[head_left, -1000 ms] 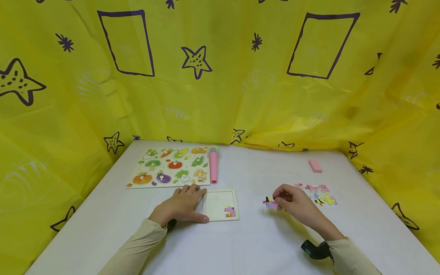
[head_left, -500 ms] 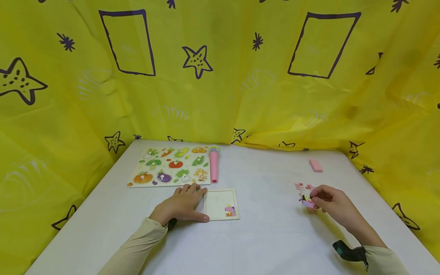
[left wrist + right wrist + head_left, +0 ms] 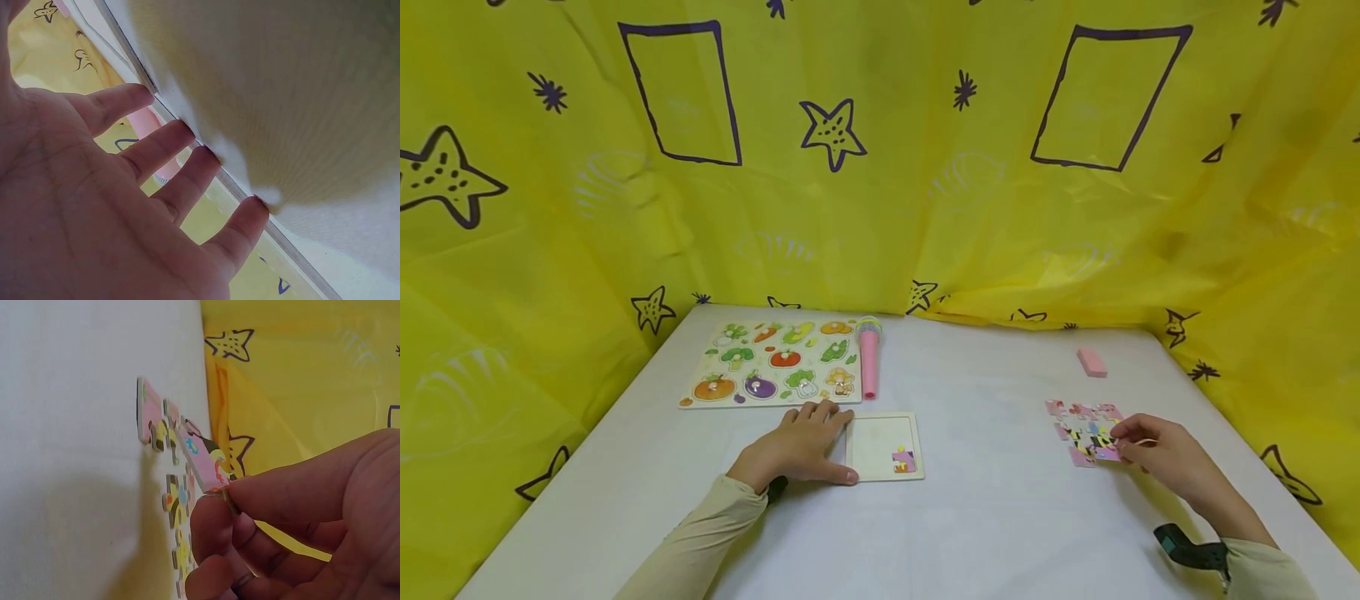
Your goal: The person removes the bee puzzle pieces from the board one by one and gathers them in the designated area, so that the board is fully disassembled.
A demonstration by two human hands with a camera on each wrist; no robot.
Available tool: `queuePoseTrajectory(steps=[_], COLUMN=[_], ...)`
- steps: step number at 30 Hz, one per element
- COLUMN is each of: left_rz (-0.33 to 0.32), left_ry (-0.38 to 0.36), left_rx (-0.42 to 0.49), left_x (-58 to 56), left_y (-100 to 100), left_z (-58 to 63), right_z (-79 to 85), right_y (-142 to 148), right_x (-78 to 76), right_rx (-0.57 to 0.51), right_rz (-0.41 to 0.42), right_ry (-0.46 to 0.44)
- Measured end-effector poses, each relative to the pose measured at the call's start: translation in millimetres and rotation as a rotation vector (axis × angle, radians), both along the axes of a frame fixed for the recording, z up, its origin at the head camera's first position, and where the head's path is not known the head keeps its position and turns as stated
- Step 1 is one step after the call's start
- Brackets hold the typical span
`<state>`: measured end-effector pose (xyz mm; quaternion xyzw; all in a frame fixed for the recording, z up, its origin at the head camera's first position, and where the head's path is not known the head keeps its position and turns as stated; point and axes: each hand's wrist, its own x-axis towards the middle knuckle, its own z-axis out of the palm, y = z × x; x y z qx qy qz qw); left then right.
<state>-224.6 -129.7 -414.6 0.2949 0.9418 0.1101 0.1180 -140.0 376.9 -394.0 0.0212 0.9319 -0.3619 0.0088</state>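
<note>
My left hand [image 3: 797,446] lies spread at the left side of a shallow square puzzle tray [image 3: 872,437], its thumb at the near left corner. One pink and yellow jigsaw piece [image 3: 905,461] sits in the tray's near right corner. At the right, my right hand [image 3: 1168,462] pinches a pink jigsaw piece [image 3: 203,459] with black and yellow parts between thumb and fingers. That piece is held tilted over a group of loose jigsaw pieces [image 3: 1081,456] on the white table. The right wrist view shows several of these pieces [image 3: 150,412], some hidden behind the fingers.
A vegetable peg puzzle board [image 3: 767,358] lies at the back left, with a pink toy microphone [image 3: 869,362] along its right side. A pink block [image 3: 1092,362] stands at the back right. A yellow curtain [image 3: 880,233] hangs around the table [image 3: 977,517].
My right hand has carried the pinched jigsaw piece rightward from mid-table to above the loose pieces. The left hand and tray stay in place.
</note>
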Motion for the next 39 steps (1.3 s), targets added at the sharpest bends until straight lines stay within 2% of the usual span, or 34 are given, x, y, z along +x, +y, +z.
queuePoseTrajectory(steps=[9, 19, 24, 30, 39], left_rz=[-0.006, -0.004, -0.007, -0.012, -0.006], left_ry=[-0.002, -0.003, -0.001, 0.008, 0.002], left_rx=[-0.002, 0.0, -0.001, -0.004, 0.006], left_x=[-0.2, -0.6, -0.9, -1.3, 1.5], left_y=[1, 1, 1, 1, 1], left_z=[1.4, 3.0, 0.6, 1.8, 4.9], right_z=[-0.7, -0.7, 0.2, -2.5, -7.0], right_y=[5, 7, 9, 13, 14], right_x=[0.3, -4.2, -6.4, -8.7, -11.4], right_rx=[0.066, 0.09, 0.099, 0.063, 0.075], right_rz=[-0.028, -0.036, -0.019, 0.021, 0.024], right_ry=[-0.014, -0.063, -0.068, -0.065, -0.117])
